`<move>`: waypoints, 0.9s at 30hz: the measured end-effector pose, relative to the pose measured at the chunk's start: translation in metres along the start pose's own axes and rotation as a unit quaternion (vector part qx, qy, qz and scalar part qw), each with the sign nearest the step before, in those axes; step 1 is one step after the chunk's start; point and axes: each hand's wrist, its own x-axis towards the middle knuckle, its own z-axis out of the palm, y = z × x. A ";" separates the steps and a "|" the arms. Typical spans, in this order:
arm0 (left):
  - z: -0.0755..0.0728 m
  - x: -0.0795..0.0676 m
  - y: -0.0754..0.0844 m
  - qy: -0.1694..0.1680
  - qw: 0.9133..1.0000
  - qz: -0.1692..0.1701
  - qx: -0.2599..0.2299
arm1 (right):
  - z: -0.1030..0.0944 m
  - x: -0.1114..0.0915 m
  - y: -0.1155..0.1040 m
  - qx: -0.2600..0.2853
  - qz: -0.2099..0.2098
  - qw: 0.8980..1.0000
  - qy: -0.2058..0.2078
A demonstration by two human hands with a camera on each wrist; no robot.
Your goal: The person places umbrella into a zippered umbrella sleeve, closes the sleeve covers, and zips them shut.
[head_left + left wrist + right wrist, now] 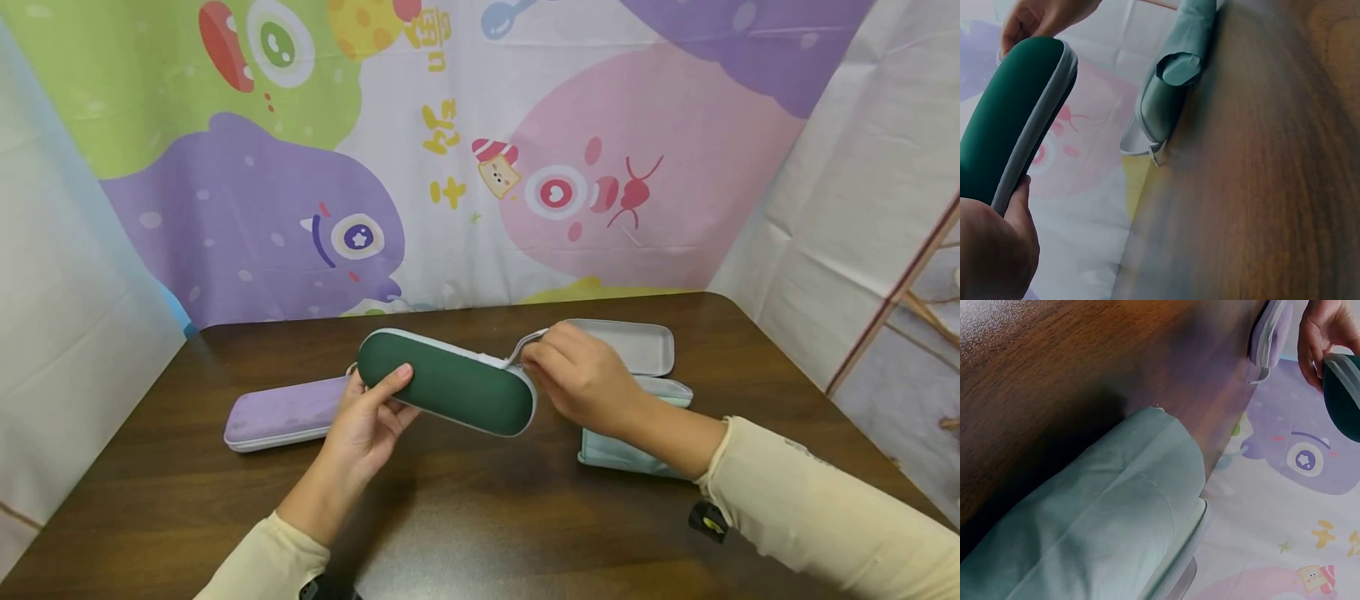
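Note:
My left hand (367,429) holds a dark green zippered hard case (442,383) near its left end, the thumb across the front. The case is tilted above the table, its right end lower, with a pale zipper band along its edge. At the right end, my right hand (573,371) pinches a light grey strap (523,342) that rises from the zipper side. In the left wrist view the green case (1013,119) looks closed along the visible edge. The fingers behind the case are partly hidden.
A lilac zippered case (288,410) lies on the brown table (480,533) at left. Behind my right hand, an open case (630,346) shows its grey inside. Before it lies a pale teal fabric bundle (1188,37) resembling a folded umbrella. A cartoon-printed cloth (450,250) hangs behind.

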 end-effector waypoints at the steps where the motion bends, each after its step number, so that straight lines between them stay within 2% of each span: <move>1: 0.000 0.000 -0.001 -0.002 1.000 -0.002 0.003 | 0.000 0.000 0.000 0.004 -0.005 1.000 0.002; 5: 0.001 -0.001 -0.003 -0.007 1.000 -0.001 0.017 | 0.002 -0.002 0.001 0.015 -0.012 1.000 0.002; 10: 0.002 -0.002 -0.004 -0.004 1.000 0.000 0.027 | 0.003 -0.006 0.001 0.019 0.006 1.000 -0.014; 19: 0.002 -0.004 -0.006 0.011 0.997 -0.005 0.083 | 0.000 -0.014 0.004 0.039 0.045 0.996 -0.071; 23: 0.001 -0.004 -0.004 -0.006 0.996 -0.006 0.086 | -0.004 -0.017 0.006 0.041 0.063 0.994 -0.081; 27: -0.001 -0.005 0.001 -0.039 0.995 -0.003 0.088 | -0.008 -0.018 0.007 0.028 0.085 0.992 -0.085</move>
